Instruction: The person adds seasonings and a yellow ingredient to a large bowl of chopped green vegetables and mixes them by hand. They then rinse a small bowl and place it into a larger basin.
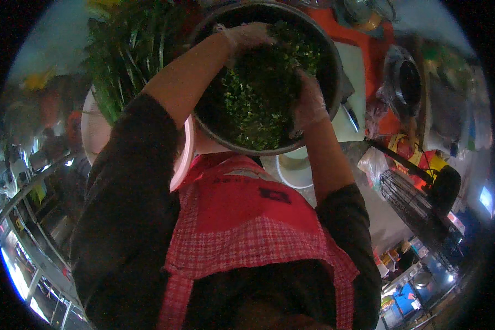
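Note:
A large dark round basin (231, 147) holds a heap of chopped leafy greens (260, 99). My left hand (251, 35), in a thin clear glove, reaches over the far left part of the basin, its fingertips at the greens. On the right side of the same basin, my right hand (309, 99), gloved the same way, touches the greens with its fingers pointing up and inward. Fingertips of both hands are dim and partly hidden among the leaves, so their grip cannot be made out.
Long whole green stalks (123, 62) rest in a pink tub (187, 152) at the left. A knife (350, 117) lies on a pale cutting board (354, 70) at the right. Below the basin is a white bucket (286, 171); a wire-caged fan (404, 198) stands lower right.

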### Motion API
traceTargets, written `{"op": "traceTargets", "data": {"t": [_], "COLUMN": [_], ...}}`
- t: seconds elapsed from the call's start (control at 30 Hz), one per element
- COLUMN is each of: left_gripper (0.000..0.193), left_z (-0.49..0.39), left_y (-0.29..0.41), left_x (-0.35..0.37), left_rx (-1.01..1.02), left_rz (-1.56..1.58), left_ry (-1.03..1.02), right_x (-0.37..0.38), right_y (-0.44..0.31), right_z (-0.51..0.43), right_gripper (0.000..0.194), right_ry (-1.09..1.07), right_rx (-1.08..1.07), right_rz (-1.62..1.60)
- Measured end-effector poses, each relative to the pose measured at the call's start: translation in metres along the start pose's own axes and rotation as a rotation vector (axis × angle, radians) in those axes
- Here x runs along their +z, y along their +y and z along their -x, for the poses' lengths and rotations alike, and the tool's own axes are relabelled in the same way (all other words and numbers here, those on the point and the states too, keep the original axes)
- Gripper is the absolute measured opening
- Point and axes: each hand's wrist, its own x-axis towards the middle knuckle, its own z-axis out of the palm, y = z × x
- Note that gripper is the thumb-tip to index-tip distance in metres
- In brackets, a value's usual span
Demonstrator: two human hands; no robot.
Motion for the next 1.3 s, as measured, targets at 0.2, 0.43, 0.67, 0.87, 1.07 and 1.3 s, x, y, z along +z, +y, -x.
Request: {"op": "traceTargets", "data": {"t": [0.2, 0.43, 0.67, 0.87, 1.07, 1.3], "left_gripper": [0.051, 0.068, 0.061, 0.056, 0.046, 0.055], "left_z": [0.096, 0.188, 0.135, 0.13, 0.154, 0.227], "left_y": [0.066, 0.056, -0.023, -0.026, 0.031, 0.057], "left_x": [0.005, 0.044, 0.055, 0.053, 0.06, 0.079], "left_rx": [-0.002, -0.225, -0.419, -0.376, -0.005, 0.056], "left_rz": [-0.182, 0.028, 0.018, -0.068, 0.635, 0.212], "left_ry": [0.354, 0.627, 0.366, 0.453, 0.635, 0.595], "right_x": [0.025, 0.026, 0.019, 0.023, 0.062, 0.044], "right_y": [-0.031, 0.005, 0.044, 0.045, 0.009, 0.015], "right_z": [0.046, 0.077, 0.016, 0.005, 0.033, 0.089], "right_gripper": [0.044, 0.053, 0.051, 0.05, 0.05, 0.046], "right_ry": [-0.162, -0.068, -0.175, -0.215, -0.02, -0.087], "right_rx": [-0.445, -0.101, 0.09, -0.274, -0.283, -0.157], "right_rz": [0.557, -0.002, -0.038, 0.434, 0.275, 0.198]}}
